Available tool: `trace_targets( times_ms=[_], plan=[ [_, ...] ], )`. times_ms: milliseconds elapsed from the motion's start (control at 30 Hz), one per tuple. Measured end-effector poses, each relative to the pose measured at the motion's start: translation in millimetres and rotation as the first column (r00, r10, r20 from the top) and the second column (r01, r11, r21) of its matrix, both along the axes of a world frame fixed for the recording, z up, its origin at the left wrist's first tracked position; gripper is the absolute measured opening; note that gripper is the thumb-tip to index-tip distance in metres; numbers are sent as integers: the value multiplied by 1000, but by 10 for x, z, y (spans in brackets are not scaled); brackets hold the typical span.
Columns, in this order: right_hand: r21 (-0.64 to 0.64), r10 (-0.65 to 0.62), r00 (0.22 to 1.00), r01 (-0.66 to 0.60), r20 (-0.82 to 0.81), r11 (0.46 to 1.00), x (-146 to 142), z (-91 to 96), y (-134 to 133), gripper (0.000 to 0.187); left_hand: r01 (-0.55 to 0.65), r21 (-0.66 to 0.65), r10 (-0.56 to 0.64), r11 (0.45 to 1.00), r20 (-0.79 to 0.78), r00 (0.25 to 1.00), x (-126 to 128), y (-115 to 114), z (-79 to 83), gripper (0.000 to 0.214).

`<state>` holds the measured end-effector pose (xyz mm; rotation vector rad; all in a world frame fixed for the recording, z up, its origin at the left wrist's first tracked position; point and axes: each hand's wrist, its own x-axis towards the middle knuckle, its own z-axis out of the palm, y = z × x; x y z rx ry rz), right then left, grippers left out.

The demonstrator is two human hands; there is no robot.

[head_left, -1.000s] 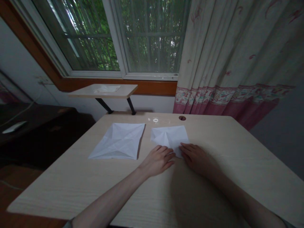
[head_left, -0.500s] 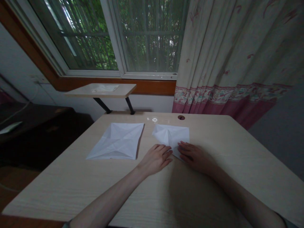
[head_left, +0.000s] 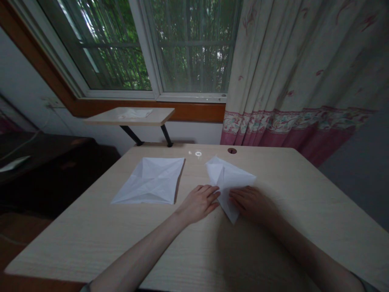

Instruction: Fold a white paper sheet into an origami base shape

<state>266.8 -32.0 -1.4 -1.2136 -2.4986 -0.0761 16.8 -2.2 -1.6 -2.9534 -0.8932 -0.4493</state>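
A partly folded sheet of white paper point(head_left: 232, 174) lies on the desk in front of me, turned so that one corner points towards me. My left hand point(head_left: 202, 202) rests at its left edge, fingers stretched out and the tips touching the paper. Flat on the paper's right side lies my right hand point(head_left: 247, 202), its fingers extended. A flap stands out at the paper's upper left. To the left, apart from both hands, is a second white sheet point(head_left: 152, 180) with crossing creases.
The pale wooden desk point(head_left: 170, 251) carries a small raised shelf point(head_left: 158, 115) on black legs at the back left, with white paper point(head_left: 138, 113) on it. A round cable hole point(head_left: 232, 151) sits near the back edge. A curtain point(head_left: 267, 81) hangs behind.
The folded paper has turned clockwise under my hands, so one corner now points at me and another to the right. My right hand has shifted slightly; my left hand is nearly still.
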Motion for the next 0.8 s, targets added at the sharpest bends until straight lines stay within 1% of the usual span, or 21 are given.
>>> trace_targets(
  times_ms=[100,200,367,467,667,800],
  plan=[
    [12,-29,999,29,31,1000,-11,-7,-19,28,29,-42,-28,999,37,999,-10,3,-9,36],
    [20,-33,998,31,60,999,-1,-13,-25,29,71,-83,-64,994,75,995,-17,2,-4,35],
    [97,-46,990,33,132,995,4,-10,-18,32,115,-145,-101,983,97,990,-11,-13,26,36],
    [139,-49,986,27,156,990,-4,-21,-19,32,130,-159,-114,979,105,988,-6,-27,37,39],
    [135,-36,996,25,84,991,5,-28,-28,32,162,-167,-142,973,124,982,6,-55,54,38],
    [77,-38,999,35,35,996,-4,-28,7,28,164,-153,-145,974,130,981,17,-59,50,38]
  ],
)
